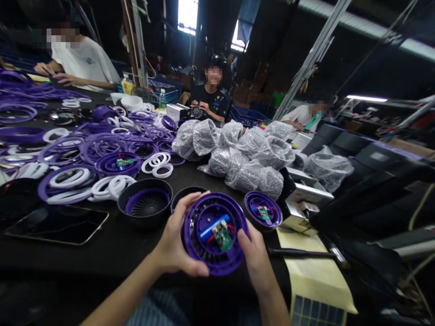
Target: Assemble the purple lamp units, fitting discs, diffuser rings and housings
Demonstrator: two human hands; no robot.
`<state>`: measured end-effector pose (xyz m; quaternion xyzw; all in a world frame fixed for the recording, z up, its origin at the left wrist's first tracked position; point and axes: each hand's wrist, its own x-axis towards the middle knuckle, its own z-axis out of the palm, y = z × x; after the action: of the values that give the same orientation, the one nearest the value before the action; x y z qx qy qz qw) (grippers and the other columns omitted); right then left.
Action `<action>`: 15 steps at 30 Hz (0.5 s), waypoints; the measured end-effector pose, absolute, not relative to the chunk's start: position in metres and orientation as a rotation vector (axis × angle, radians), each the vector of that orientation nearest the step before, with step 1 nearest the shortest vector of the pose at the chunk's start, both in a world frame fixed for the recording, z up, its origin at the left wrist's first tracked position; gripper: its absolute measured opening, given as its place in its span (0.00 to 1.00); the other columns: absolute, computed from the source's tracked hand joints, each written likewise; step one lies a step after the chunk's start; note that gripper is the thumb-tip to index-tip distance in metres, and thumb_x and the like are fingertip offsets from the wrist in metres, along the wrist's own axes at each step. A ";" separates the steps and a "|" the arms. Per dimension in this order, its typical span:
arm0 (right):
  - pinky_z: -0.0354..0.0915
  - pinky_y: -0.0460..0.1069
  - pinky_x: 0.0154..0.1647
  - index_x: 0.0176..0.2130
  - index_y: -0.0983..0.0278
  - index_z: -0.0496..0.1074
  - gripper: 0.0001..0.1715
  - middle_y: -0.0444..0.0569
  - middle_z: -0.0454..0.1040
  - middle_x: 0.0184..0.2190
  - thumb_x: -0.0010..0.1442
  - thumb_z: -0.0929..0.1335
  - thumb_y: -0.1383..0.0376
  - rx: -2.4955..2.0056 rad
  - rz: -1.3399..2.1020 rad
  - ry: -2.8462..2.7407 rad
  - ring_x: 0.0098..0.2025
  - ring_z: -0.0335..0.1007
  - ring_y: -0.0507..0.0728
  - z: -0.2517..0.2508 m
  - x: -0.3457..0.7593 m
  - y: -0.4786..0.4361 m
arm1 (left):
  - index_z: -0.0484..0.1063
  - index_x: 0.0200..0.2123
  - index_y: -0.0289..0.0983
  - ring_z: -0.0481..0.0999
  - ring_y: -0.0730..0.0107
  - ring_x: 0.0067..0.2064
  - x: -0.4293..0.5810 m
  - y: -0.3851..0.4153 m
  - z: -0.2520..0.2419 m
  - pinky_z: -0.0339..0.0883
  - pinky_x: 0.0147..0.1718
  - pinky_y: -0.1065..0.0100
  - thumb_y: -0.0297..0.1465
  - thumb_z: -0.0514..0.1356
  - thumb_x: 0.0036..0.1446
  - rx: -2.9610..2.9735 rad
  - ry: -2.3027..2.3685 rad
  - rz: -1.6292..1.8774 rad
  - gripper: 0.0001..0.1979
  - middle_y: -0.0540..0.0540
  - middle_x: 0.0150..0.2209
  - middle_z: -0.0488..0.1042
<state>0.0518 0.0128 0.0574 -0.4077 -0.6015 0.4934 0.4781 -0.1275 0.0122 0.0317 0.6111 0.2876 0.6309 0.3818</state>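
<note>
Our left hand (176, 240) and right hand (256, 262) are grasping a round purple plastic housing (214, 233), blue cylindrical battery (215, 227) and green circuit board (223, 237) wired inside, up over the black worktable (68, 258), near a smaller matching purple housing (263, 210).

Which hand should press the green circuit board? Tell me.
Right, probably: the right hand sits closest to the green circuit board, while the left hand grips the opposite side of the purple housing.

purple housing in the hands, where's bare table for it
Bare black tabletop shows between the tablet and the left hand, in front of the black bowl. A smaller patch lies below the bubble-wrap bundles. Purple and white rings crowd the far left.
</note>
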 end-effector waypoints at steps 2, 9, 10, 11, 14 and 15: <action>0.56 0.53 0.58 0.54 0.62 0.64 0.27 0.49 0.69 0.51 0.58 0.64 0.53 -0.946 1.131 -1.500 0.56 0.61 0.59 0.061 0.031 0.037 | 0.55 0.56 0.37 0.64 0.47 0.56 -0.144 0.029 0.038 0.58 0.55 0.54 0.53 0.67 0.31 1.649 0.875 1.646 0.50 0.36 0.56 0.62; 0.60 0.54 0.55 0.49 0.65 0.67 0.36 0.52 0.72 0.47 0.58 0.56 0.41 -0.809 1.267 -1.445 0.51 0.66 0.59 0.019 -0.001 0.088 | 0.50 0.59 0.28 0.64 0.47 0.56 -0.148 0.034 0.023 0.58 0.54 0.54 0.60 0.51 0.44 1.602 1.474 1.631 0.50 0.31 0.55 0.63; 0.60 0.54 0.55 0.49 0.65 0.66 0.38 0.52 0.71 0.47 0.58 0.54 0.40 -0.806 1.272 -1.413 0.51 0.66 0.59 0.012 -0.001 0.087 | 0.51 0.58 0.28 0.64 0.47 0.56 -0.143 0.033 0.019 0.58 0.54 0.54 0.61 0.51 0.44 1.591 1.488 1.657 0.50 0.31 0.55 0.63; 0.60 0.53 0.55 0.50 0.65 0.65 0.39 0.52 0.71 0.48 0.58 0.52 0.40 -0.807 1.273 -1.378 0.51 0.66 0.59 0.008 0.000 0.084 | 0.52 0.58 0.28 0.65 0.47 0.55 -0.138 0.032 0.015 0.58 0.53 0.54 0.61 0.51 0.44 1.584 1.499 1.684 0.49 0.31 0.54 0.63; 0.57 0.53 0.57 0.51 0.64 0.64 0.37 0.52 0.69 0.49 0.60 0.51 0.42 -0.836 1.273 -1.281 0.53 0.64 0.58 -0.001 0.009 0.072 | 0.54 0.56 0.29 0.65 0.48 0.54 -0.122 0.031 0.007 0.58 0.53 0.54 0.60 0.48 0.46 1.563 1.532 1.694 0.46 0.31 0.53 0.64; 0.56 0.53 0.58 0.51 0.64 0.64 0.36 0.52 0.69 0.50 0.60 0.51 0.42 -0.849 1.279 -1.260 0.54 0.63 0.58 -0.002 0.013 0.067 | 0.54 0.56 0.29 0.66 0.49 0.53 -0.118 0.029 0.006 0.58 0.52 0.54 0.60 0.48 0.47 1.547 1.535 1.680 0.45 0.32 0.52 0.64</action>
<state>0.0129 0.0670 -0.0020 -0.3581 -0.5314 0.5396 0.5461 -0.1180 0.0295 0.0056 0.5514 0.5474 0.5990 0.1937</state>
